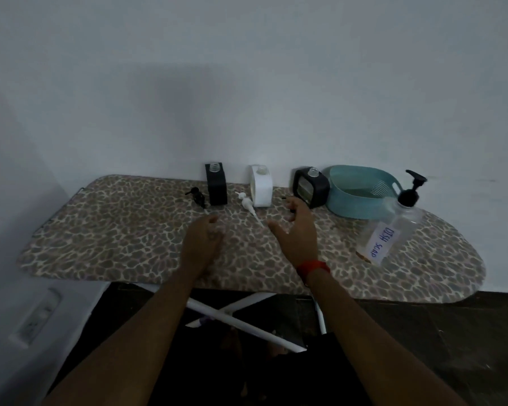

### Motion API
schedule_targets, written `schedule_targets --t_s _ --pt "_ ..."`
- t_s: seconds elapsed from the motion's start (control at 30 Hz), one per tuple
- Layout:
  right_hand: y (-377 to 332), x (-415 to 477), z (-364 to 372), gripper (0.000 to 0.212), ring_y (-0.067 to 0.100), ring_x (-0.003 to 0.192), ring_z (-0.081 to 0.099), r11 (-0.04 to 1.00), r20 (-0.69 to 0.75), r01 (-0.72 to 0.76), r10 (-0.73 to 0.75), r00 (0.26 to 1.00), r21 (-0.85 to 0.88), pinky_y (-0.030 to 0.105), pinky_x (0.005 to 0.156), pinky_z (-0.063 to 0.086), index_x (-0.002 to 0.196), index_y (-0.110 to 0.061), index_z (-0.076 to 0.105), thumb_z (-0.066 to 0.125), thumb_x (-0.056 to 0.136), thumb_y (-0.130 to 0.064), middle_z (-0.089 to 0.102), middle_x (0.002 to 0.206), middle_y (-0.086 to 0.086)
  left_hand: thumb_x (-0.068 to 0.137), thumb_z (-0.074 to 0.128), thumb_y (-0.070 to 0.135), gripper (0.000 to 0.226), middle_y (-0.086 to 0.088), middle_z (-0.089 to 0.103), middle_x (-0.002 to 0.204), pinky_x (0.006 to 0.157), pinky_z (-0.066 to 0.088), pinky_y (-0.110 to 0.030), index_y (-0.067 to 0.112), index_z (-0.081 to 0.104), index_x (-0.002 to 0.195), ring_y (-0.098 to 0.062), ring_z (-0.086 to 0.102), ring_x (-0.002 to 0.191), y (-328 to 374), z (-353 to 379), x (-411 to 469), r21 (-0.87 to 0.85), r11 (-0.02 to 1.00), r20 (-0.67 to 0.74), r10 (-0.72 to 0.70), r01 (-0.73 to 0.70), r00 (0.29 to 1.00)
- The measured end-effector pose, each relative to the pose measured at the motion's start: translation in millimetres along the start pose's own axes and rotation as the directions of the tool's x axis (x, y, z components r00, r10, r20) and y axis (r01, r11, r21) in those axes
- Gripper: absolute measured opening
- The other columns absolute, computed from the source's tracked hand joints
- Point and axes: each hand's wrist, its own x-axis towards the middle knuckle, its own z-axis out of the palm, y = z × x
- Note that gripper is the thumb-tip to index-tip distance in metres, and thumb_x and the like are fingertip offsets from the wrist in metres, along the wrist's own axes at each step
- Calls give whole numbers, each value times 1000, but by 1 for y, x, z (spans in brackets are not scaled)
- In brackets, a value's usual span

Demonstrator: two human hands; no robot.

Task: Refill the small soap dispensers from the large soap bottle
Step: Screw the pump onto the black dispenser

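Three small dispensers stand uncapped along the wall: a tall black one, a white one and a squat black one. A black pump and a white pump lie on the board beside them. The large clear bottle labelled "DISH SOAP", with a black pump, stands at the right. My left hand and my right hand hover over the board's middle, fingers apart, holding nothing. My right fingertips hide something small and dark in front of the squat dispenser.
Everything rests on an ironing board with a leopard-print cover, set against a white wall. A teal plastic basin sits behind the large bottle. White crossed legs show under the board.
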Motion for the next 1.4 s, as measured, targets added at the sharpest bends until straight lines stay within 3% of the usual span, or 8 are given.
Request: schedule_targets --t_s 0.1,0.27,0.63,0.8,0.9,1.07,1.23,1.4 --pt "-18 33 45 75 22 118 54 999 132 38 -36 991 -6 44 100 48 140 -11 45 81 79 -38 54 133 6 91 65 17 45 -16 60 127 101 47 -43 6 55 133 -30 58 114 -32 -24 15 3 994 -60 -112 112 992" --pt "-47 90 127 95 28 138 41 992 304 55 -18 953 -115 42 114 36 153 -6 27 75 82 -49 40 153 14 90 68 25 56 -12 56 134 102 47 -41 9 49 140 -26 57 117 -44 -17 19 14 994 -18 -107 107 994" --pt "-53 125 173 48 28 105 63 993 151 18 1 988 -120 28 82 48 124 -5 56 71 87 -32 67 116 14 88 72 33 59 -9 60 131 99 49 -37 9 53 139 -21 59 114 -50 -19 21 -42 998 -59 -47 45 997" --pt "-58 118 123 49 5 92 56 993 198 117 -117 973 10 20 83 45 127 -17 60 73 82 -32 62 105 -11 80 81 26 56 -6 67 118 91 56 -27 11 58 130 -15 64 107 -49 -32 25 -417 893 -85 -227 173 970" --pt "-60 107 97 57 6 100 59 989 300 131 -148 943 74 16 89 46 130 -17 60 75 77 -28 63 111 -11 73 85 25 68 -6 66 123 91 57 -29 9 57 132 -15 64 113 -54 -43 27 -591 774 7 -277 227 961" --pt "-53 73 81 59 23 122 57 975 533 183 -223 817 127 38 104 48 137 -9 56 78 82 -10 60 134 7 79 80 17 76 12 49 142 96 48 -15 18 44 146 -2 48 130 -62 -60 26 -592 765 194 -168 252 966" --pt "-41 47 85 61 15 120 55 982 642 112 -185 744 153 32 105 46 139 -10 52 76 83 -6 57 133 3 72 80 26 58 15 61 132 96 52 -22 38 59 124 -1 58 121 -63 -76 24 -532 801 341 -96 276 935" --pt "-44 54 83 57 5 116 58 977 721 25 -174 671 212 23 101 49 138 -16 54 77 85 -17 60 130 -5 87 73 12 49 1 67 127 101 51 -36 15 59 133 -13 64 117 -63 -76 26 -450 866 343 -59 219 937"
